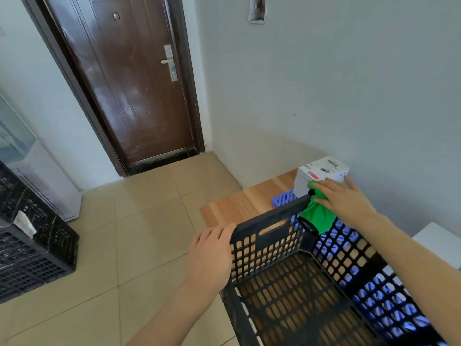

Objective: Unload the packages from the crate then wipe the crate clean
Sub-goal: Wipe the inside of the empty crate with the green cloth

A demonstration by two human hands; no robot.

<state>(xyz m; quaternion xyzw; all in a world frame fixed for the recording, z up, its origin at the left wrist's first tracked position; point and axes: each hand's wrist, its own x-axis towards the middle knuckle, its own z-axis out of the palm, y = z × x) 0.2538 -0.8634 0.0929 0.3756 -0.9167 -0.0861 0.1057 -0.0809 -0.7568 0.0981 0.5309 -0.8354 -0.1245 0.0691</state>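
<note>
- At the worktop's (239, 203) left edge, the left hand (212, 253) grips the crate (252, 227) by its rim.
- The right hand (346, 198), fingers straight, presses the green cloth (318, 217) on its far corner.

We see a dark brown metal door (129, 91), shut, w/ silver lever handle (167, 61), at the far end of a beige tiled floor (139, 221). Left: stacked black crates (32, 250) w/ a white tag (25, 224), near a glass-fronted cabinet (37, 171). Right: wooden tabletop (239, 203) w/ blue plastic basket (283, 199) on it, against a pale wall (324, 83).
</note>
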